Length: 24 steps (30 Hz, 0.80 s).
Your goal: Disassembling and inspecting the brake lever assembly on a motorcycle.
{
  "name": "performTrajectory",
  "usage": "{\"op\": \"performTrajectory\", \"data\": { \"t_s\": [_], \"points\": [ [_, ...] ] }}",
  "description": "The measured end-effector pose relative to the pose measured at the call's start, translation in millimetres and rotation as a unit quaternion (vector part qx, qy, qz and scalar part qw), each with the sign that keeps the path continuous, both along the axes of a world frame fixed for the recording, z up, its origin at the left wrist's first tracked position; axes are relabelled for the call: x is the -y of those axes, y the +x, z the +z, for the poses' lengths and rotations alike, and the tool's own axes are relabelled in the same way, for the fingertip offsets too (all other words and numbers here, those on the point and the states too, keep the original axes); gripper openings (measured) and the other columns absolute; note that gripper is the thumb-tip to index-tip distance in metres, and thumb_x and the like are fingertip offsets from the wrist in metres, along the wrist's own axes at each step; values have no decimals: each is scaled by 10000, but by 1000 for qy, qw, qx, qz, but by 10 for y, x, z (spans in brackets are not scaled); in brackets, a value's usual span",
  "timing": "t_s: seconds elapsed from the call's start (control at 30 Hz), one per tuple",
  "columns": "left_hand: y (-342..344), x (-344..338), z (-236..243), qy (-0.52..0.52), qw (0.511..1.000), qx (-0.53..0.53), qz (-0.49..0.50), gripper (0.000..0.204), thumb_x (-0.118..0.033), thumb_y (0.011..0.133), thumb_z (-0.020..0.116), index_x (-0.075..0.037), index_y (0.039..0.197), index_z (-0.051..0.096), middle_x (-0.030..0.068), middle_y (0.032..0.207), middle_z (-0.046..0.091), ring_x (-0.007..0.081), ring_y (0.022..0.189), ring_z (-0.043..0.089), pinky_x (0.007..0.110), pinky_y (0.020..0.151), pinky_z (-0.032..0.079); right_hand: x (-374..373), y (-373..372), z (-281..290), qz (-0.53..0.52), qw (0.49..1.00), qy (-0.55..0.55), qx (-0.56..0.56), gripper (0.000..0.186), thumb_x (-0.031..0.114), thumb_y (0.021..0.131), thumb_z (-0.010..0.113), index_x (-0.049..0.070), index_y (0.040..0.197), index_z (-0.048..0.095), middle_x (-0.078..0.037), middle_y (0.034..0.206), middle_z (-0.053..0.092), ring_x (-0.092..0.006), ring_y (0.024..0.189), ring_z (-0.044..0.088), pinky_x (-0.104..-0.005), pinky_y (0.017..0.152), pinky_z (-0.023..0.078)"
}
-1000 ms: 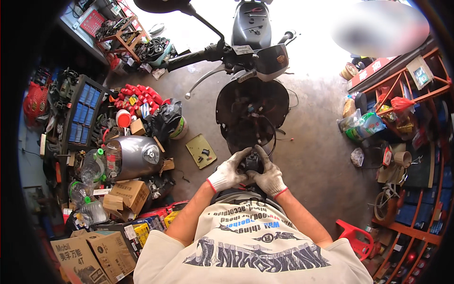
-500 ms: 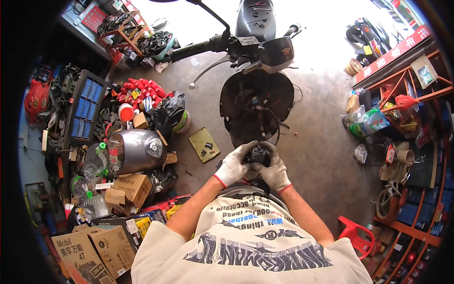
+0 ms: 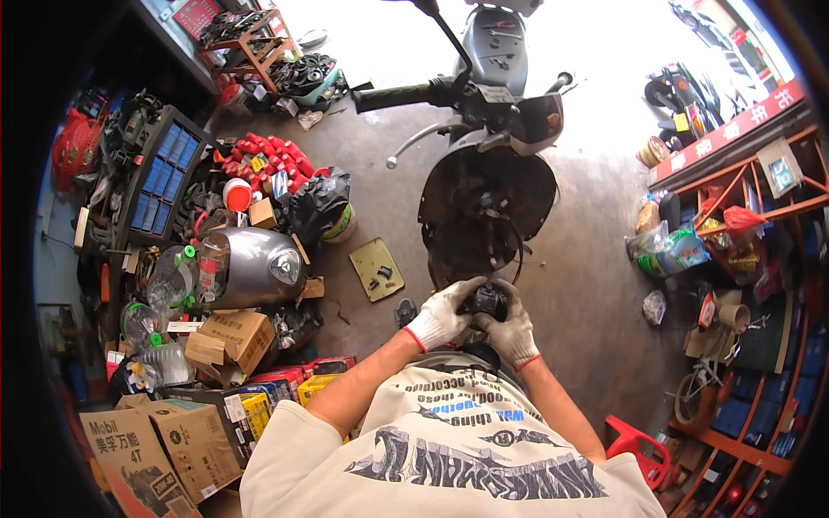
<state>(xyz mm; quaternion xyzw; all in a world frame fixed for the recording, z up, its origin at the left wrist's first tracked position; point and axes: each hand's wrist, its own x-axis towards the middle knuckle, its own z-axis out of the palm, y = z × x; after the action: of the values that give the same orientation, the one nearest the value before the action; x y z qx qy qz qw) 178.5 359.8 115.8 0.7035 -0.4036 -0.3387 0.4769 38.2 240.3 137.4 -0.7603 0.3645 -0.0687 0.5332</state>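
Note:
My left hand point(image 3: 442, 315), in a white glove with a red cuff, grips a small black part point(image 3: 486, 302) from the left. My right hand point(image 3: 509, 328), gloved the same way, wraps round it from the right, thumb toward its near side. The part is just below a dark scooter shell point(image 3: 484, 194) with loose wires and connectors, above the front of my shirt. Beyond are the handlebar grip point(image 3: 389, 98), a brake lever and a silver body panel point(image 3: 492, 43) with tools on it. My fingers partly hide the part.
A yellowish tray point(image 3: 365, 259) with small parts lies left of me, beside piled red bottles point(image 3: 272, 160), a silver panel point(image 3: 250, 255) and cardboard boxes point(image 3: 194, 449). Orange shelving point(image 3: 751, 449), a red plastic chair point(image 3: 641, 445) and bagged goods point(image 3: 669, 246) stand right.
The whole scene has shifted somewhat in the picture, the scooter and my hands appearing further right. Both hands keep their grip on the black part, with little change in finger position.

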Motion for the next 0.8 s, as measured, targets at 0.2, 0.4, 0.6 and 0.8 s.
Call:
{"op": "performTrajectory", "data": {
  "t_s": [0.2, 0.4, 0.6, 0.8],
  "points": [
    [21, -55, -19, -11, 999, -37, 4, 643, 33, 824, 645, -43, 1447, 506, 187, 1341, 623, 287, 1250, 617, 364, 1061, 502, -19, 12, -115, 5, 1000, -11, 13, 777, 181, 752, 854, 176, 1422, 461, -149, 1275, 670, -297, 1193, 655, -412, 1019, 520],
    [124, -90, 89, -17, 999, -26, -13, 664, -4, 824, 659, -93, 1463, 500, 180, 1335, 628, 297, 1197, 650, 375, 1021, 528, -95, 131, 108, -6, 1000, -1, -17, 752, 185, 776, 823, 176, 1438, 469, -145, 1301, 662, -291, 1212, 645, -400, 1043, 505],
    [261, -112, 64, -14, 997, 72, -37, 702, -41, 787, 692, -122, 1460, 510, 167, 1348, 594, 347, 1205, 619, 405, 1025, 524, -110, 191, 72, -3, 998, -19, -60, 764, 215, 800, 786, 111, 1474, 441, -173, 1330, 639, -292, 1238, 625, -397, 1067, 482],
    [422, -101, 170, 9, 990, 99, -96, 737, -170, 738, 763, -187, 1440, 540, 165, 1362, 552, 393, 1206, 594, 465, 1035, 500, -3, 170, 8, 49, 996, 21, -71, 662, 284, 840, 741, 33, 1409, 514, -188, 1296, 644, -291, 1205, 632, -396, 1041, 490]
  ]
}}
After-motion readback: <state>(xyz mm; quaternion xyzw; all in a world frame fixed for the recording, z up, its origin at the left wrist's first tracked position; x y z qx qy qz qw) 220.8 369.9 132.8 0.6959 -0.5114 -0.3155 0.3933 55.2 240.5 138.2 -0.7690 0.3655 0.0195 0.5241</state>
